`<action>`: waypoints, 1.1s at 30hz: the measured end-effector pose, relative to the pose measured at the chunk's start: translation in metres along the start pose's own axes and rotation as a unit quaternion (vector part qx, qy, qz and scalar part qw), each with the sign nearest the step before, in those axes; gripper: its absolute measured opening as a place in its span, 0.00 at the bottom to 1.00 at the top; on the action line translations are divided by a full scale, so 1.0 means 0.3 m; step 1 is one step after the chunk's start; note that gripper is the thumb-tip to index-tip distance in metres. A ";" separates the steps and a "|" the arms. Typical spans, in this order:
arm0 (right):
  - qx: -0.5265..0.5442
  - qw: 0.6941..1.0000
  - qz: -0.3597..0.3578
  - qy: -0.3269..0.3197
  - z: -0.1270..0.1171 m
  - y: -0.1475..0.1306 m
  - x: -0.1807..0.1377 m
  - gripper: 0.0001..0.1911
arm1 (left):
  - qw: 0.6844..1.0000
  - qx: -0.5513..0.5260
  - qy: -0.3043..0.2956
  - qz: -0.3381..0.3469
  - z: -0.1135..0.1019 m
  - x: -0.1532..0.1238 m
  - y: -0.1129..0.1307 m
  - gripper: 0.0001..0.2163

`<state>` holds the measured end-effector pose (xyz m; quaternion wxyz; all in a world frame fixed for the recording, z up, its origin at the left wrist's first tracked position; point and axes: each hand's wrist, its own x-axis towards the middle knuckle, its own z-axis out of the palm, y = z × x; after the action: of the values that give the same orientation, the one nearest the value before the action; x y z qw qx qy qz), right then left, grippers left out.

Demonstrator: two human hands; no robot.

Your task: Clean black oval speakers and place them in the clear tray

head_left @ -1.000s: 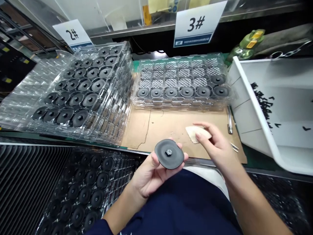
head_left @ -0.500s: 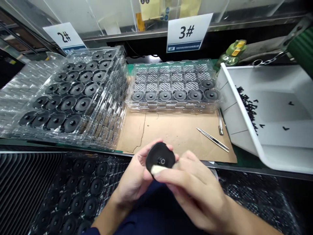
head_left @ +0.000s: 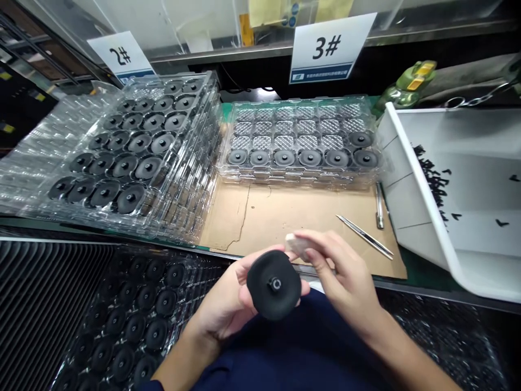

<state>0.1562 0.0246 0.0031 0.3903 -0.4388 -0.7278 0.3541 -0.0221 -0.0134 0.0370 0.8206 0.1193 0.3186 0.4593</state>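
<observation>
A black rounded disc with a short central stem [head_left: 273, 304] faces up toward me in my left hand [head_left: 228, 298], whose fingers wrap behind its edge. Just right of the disc, my right hand [head_left: 342, 271] pinches a small white block [head_left: 298, 246], like an eraser or foam piece, between thumb and fingers. The block is close to the disc's upper right edge; whether they touch I cannot tell. Beyond my hands, a clear plastic tray [head_left: 293, 172] holds a front row of similar black discs, one more behind at the right, and several bare pockets.
Stacked clear trays of black discs [head_left: 138, 144] stand at the left. Tweezers [head_left: 364, 237] and a metal tool [head_left: 379, 206] lie on the cardboard [head_left: 285, 209]. A white bin [head_left: 423, 212] holds small black pieces at the right. More discs [head_left: 134, 326] sit in a tray at lower left.
My right hand has moved off the disc's face, up and to the right, with the white block. The disc shows its whole face now. The camera view has shifted slightly.
</observation>
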 end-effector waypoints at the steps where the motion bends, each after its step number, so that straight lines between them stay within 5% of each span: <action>1: 0.042 0.997 0.068 0.008 0.013 0.030 -0.027 0.13 | 1.000 -0.010 0.006 -0.003 -0.003 -0.002 -0.002 0.27; 4: 0.143 0.958 0.249 -0.009 0.024 0.106 -0.098 0.15 | 0.999 -0.033 0.000 -0.007 -0.013 -0.004 -0.009 0.24; 7: 0.099 0.949 0.298 -0.013 -0.016 0.095 -0.116 0.17 | 0.999 -0.039 -0.026 -0.017 -0.012 -0.001 -0.017 0.22; 9: 0.007 0.974 0.222 0.042 -0.051 0.029 -0.096 0.14 | 0.999 -0.042 -0.024 -0.015 -0.006 0.004 -0.025 0.23; 11: -0.064 0.993 0.062 0.073 -0.067 -0.049 -0.060 0.15 | 0.999 -0.033 -0.007 -0.003 -0.001 0.011 -0.036 0.24; 13: -0.091 0.990 -0.090 0.055 -0.060 -0.098 -0.020 0.20 | 1.000 -0.012 0.011 0.016 -0.006 0.015 -0.050 0.25; 15: -0.125 0.983 -0.135 0.009 -0.043 -0.106 0.013 0.18 | 0.999 0.009 0.028 0.032 -0.021 0.015 -0.062 0.26; 19: -0.203 0.977 -0.064 -0.003 -0.020 -0.085 0.036 0.12 | 0.997 0.015 0.053 0.052 -0.059 0.011 -0.077 0.25; 23: -0.098 0.989 -0.110 0.016 0.000 -0.074 0.037 0.15 | 0.996 0.013 0.048 0.077 -0.069 0.017 -0.082 0.23; 28: -0.079 0.988 0.121 -0.054 0.025 0.081 0.018 0.13 | 0.994 0.015 0.055 0.094 -0.067 0.008 -0.066 0.25; 33: -0.039 0.982 0.166 -0.083 0.089 0.209 -0.106 0.13 | 0.996 -0.005 0.025 0.086 -0.060 0.007 -0.058 0.25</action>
<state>0.1655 0.0136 -0.0707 0.2466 -0.5377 -0.6881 0.4202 -0.0209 -0.0229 0.0138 0.7706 0.1301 0.3253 0.5324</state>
